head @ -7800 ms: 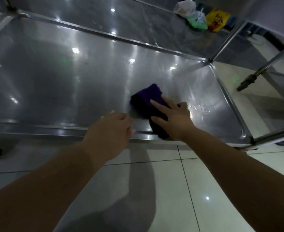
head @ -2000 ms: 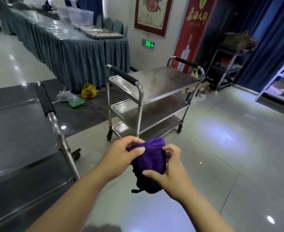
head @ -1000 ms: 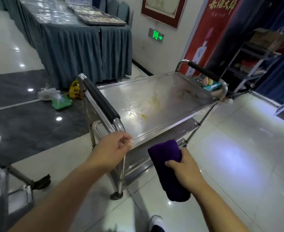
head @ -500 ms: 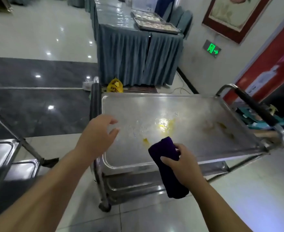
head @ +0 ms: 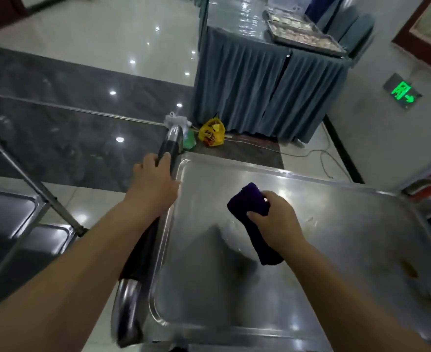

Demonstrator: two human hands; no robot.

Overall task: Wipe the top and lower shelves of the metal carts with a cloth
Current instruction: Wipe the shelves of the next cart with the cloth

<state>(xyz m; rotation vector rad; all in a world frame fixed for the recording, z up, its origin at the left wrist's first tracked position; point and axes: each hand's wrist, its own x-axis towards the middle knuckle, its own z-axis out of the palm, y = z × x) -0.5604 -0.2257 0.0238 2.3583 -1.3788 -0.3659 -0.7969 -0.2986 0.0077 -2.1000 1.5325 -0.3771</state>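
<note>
The handle [head: 170, 148] of the cart [head: 234, 330] is being gripped by the L hand [head: 153, 186], fingers wrapped over its black sleeve, towards the bar's far end. The cloth [head: 250, 201] is being held by the R hand [head: 275, 222], fingers & thumb curled round its middle. It's being carried over the top shelf [head: 336, 250], to the right of the handle & approx. level w/ the gripping hand.

The cloth's long axis is running roughly along the handle's line. One end is poking out past the knuckles, away from the person; the other is hanging out below the wrist. Whether it's being pressed on the metal can't be told. A shadow is being cast beside it on the handle side, so prob. it's being held just clear.

The relation that matters: the dirt is being seen on the side away from the handle. A pale smear [head: 311, 221] is showing just past the R hand, & brown stains [head: 410, 270] are showing well further from the handle, near the shelf's opposite end.

So a stroke across the shelf, away from the handle, is judged to be called for, w/ the cloth led broadside for max. width. The R hand is the nearer to all of it. The L hand is judged to be serving as the brace on the handle, so the cart isn't rolled off by the stroke.
</note>
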